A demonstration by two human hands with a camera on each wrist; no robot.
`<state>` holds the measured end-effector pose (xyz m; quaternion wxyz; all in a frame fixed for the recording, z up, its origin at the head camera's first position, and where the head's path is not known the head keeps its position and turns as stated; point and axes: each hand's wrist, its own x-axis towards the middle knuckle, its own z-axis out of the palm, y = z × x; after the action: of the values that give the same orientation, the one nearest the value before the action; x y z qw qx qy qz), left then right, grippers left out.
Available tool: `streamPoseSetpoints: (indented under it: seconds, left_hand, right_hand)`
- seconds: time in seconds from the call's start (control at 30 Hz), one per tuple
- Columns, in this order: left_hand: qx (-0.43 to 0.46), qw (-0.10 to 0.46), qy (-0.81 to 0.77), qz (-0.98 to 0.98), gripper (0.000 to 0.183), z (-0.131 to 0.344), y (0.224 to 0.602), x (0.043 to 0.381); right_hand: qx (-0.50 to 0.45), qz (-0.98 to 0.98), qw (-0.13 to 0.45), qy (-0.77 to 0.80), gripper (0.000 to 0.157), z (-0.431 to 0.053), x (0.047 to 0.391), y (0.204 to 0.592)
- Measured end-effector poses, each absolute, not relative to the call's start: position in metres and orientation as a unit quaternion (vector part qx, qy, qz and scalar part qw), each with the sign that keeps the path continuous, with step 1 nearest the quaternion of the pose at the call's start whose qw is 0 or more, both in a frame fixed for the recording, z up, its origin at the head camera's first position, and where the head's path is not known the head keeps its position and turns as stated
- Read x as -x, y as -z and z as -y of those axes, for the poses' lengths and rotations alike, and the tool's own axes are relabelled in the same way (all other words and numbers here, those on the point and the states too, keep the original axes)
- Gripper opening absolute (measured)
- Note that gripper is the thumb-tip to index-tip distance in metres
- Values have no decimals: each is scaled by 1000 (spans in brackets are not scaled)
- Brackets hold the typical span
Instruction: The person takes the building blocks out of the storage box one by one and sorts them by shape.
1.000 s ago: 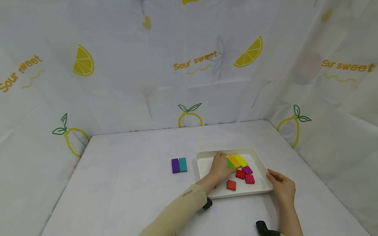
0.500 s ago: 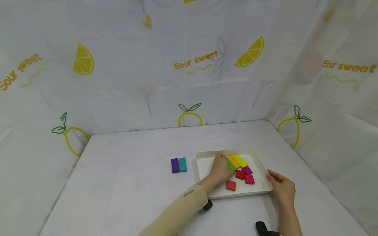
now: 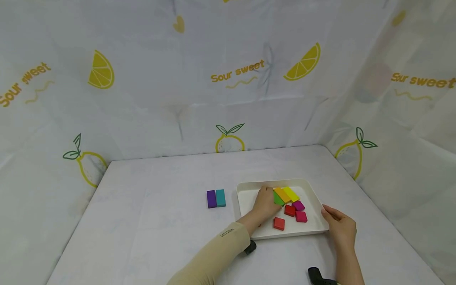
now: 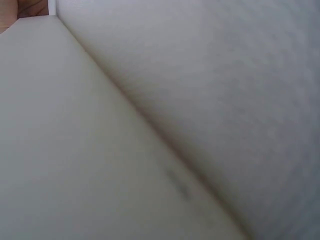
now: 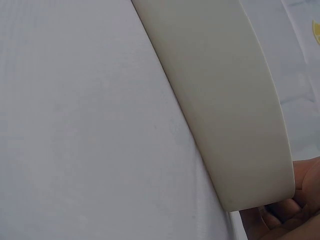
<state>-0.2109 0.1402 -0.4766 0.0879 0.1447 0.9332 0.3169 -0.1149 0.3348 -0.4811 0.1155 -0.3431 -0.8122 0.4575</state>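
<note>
A shallow white tray (image 3: 246,188) lies at the right of the table, with coloured blocks in it. My left hand (image 3: 264,204) reaches into it, fingers bent, and grips a green block (image 3: 278,199) that it partly covers. Against the green block lie an orange block (image 3: 282,195) and a yellow block (image 3: 291,194). At the tray's right end my right hand (image 3: 340,225) holds the rim between thumb and fingers. In the right wrist view, fingers (image 5: 302,172) wrap behind the tray corner (image 5: 260,197). The left wrist view shows mostly the tray's outer wall (image 4: 75,125).
A purple block (image 3: 211,199) and a teal block (image 3: 221,198) stand side by side on the table left of the tray. Inside the tray are red blocks (image 3: 279,223) and magenta blocks (image 3: 301,216). Printed cloth (image 3: 156,95) hangs behind the table.
Both hands, the tray and the blocks stay in nearly the same places. Only the head view shifts slightly.
</note>
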Motion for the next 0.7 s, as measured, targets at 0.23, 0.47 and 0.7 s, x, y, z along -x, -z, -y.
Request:
streamPoseSetpoints:
  seconds: [0.23, 0.47, 0.7]
  left_hand:
    - [-135, 100, -321, -932, 61, -139, 471, 210]
    - [-132, 102, -334, -928, 58, -136, 470, 211]
    - [-147, 91, -356, -918, 58, -128, 471, 212]
  right_hand:
    - [348, 811, 113, -457, 46, -336, 115, 481]
    - [350, 807, 110, -463, 47, -336, 115, 480]
    - [351, 806, 113, -463, 47, -335, 114, 479]
